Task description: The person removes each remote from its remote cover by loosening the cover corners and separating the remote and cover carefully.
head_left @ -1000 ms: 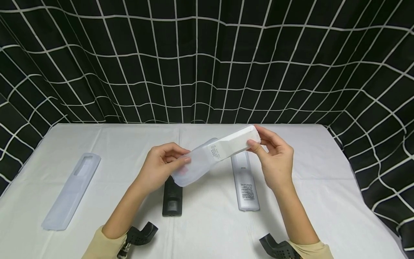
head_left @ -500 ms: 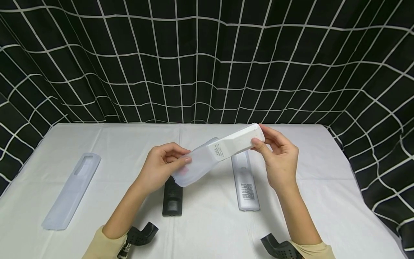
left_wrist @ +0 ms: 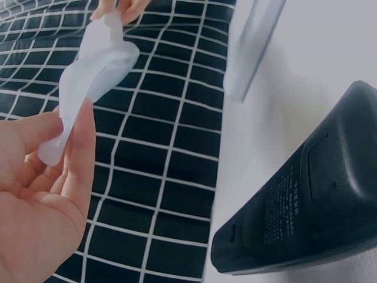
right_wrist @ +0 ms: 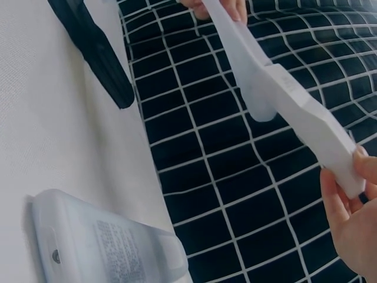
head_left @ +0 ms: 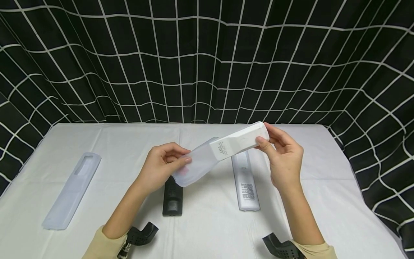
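A white remote control [head_left: 239, 141] is partly inside a translucent silicone sleeve [head_left: 197, 165], its back with printed text facing up. My left hand [head_left: 160, 165] pinches the sleeve's closed-looking lower left end between thumb and fingers. At the other end, my right hand [head_left: 283, 158] grips the bare tip of the remote. In the left wrist view the sleeve [left_wrist: 94, 76] bows softly above the left fingers. Seen from the right wrist, most of the remote [right_wrist: 315, 127] stands out of the sleeve's mouth. Both are held above the table.
On the white-covered table [head_left: 207, 230] lie a black remote [head_left: 172, 201] below the left hand and a silver-grey remote [head_left: 246, 187] below the right. An empty translucent remote sleeve [head_left: 71, 190] lies at the left. A black, white-gridded curtain [head_left: 200, 64] stands behind.
My right hand has moved right and slightly up with the white remote, so more of it shows outside the sleeve. The left hand stays in place on the sleeve.
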`<action>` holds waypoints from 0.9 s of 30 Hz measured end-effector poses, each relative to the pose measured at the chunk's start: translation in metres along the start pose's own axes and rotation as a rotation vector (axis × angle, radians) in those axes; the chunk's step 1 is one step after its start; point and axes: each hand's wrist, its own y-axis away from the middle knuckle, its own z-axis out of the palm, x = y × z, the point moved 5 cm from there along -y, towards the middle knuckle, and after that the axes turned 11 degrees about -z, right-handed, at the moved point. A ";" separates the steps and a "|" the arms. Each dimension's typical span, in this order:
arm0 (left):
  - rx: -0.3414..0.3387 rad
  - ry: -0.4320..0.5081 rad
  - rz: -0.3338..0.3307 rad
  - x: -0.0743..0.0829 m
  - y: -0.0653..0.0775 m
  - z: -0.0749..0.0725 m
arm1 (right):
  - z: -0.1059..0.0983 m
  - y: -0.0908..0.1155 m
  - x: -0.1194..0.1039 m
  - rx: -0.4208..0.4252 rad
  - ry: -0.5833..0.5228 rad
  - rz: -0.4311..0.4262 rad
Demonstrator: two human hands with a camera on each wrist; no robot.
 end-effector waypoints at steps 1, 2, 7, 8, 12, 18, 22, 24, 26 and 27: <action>0.001 0.003 -0.001 0.000 0.000 0.000 | 0.000 0.000 0.000 0.003 -0.003 0.000; 0.001 0.005 -0.003 0.000 0.000 0.000 | -0.001 0.000 0.000 0.006 -0.007 0.001; 0.003 0.011 -0.003 0.001 0.000 0.000 | -0.002 -0.001 -0.001 0.015 -0.024 0.009; 0.005 0.012 -0.002 0.002 0.000 -0.001 | -0.003 -0.001 -0.001 0.022 -0.028 0.013; 0.021 0.019 -0.003 0.002 0.001 -0.004 | -0.007 -0.002 -0.002 0.054 -0.033 0.031; 0.028 0.025 -0.008 0.002 0.000 -0.006 | -0.009 -0.004 -0.002 0.070 -0.047 0.052; 0.027 0.023 0.000 0.001 0.000 -0.007 | -0.010 -0.004 -0.001 0.080 -0.047 0.062; 0.026 0.023 0.002 0.001 0.000 -0.007 | -0.010 -0.004 -0.001 0.084 -0.051 0.068; 0.027 0.023 0.000 0.001 0.000 -0.007 | -0.010 -0.004 -0.001 0.085 -0.057 0.076; 0.030 0.022 -0.001 0.001 0.000 -0.007 | -0.010 -0.005 -0.001 0.083 -0.060 0.079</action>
